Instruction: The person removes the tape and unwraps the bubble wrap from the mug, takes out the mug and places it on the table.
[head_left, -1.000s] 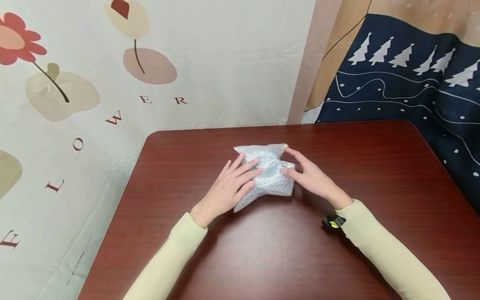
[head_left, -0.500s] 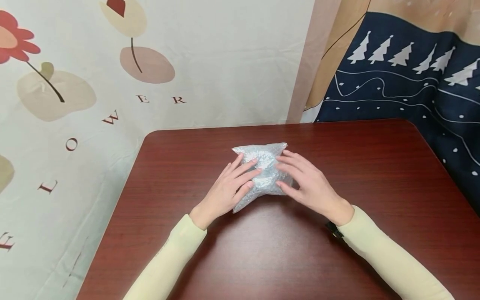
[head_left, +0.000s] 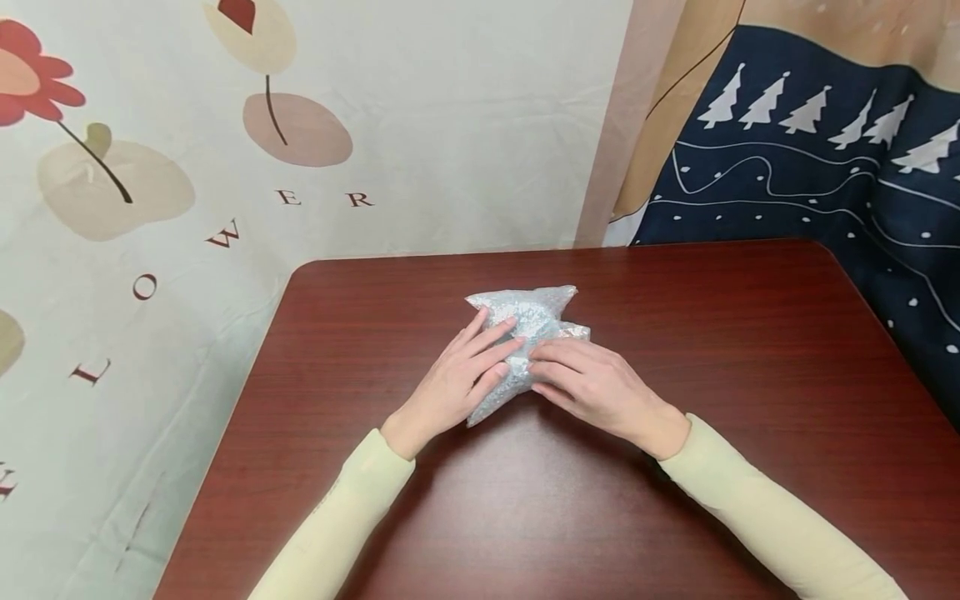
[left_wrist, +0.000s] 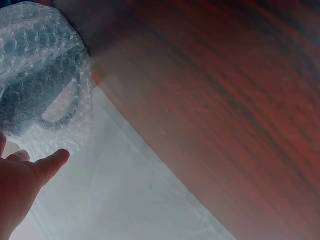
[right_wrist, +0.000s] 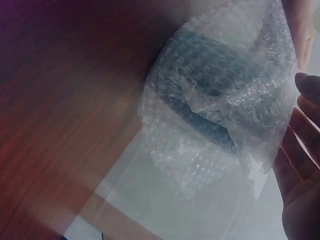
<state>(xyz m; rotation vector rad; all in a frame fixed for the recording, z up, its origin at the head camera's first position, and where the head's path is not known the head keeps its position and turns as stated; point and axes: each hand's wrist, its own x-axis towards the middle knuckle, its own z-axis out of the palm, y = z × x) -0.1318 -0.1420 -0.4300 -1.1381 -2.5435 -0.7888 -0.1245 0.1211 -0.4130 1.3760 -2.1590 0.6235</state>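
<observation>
A bubble-wrap package [head_left: 534, 315] lies on the table between both hands, with pointed corners sticking out. Through the wrap [left_wrist: 45, 65] in the left wrist view a dark bluish thing shows, with a loop like a handle. My left hand [head_left: 450, 379] rests spread on the package's left side, fingers fairly straight. My right hand [head_left: 600, 385] lies over its lower right part, fingertips touching the wrap near the middle. In the right wrist view, the fingers of the right hand [right_wrist: 300, 185] stretch along the edge of the clear wrap [right_wrist: 210, 95], apart from one another.
The dark red wooden table [head_left: 570, 517] has rounded far corners. Behind it hangs a pale cloth [head_left: 465, 150] with flowers and letters. A navy cloth [head_left: 795, 167] with white trees hangs at the right.
My right hand has moved from the package's right corners down and left across its front, and now covers the lower right part. The left hand and the package have stayed nearly still.
</observation>
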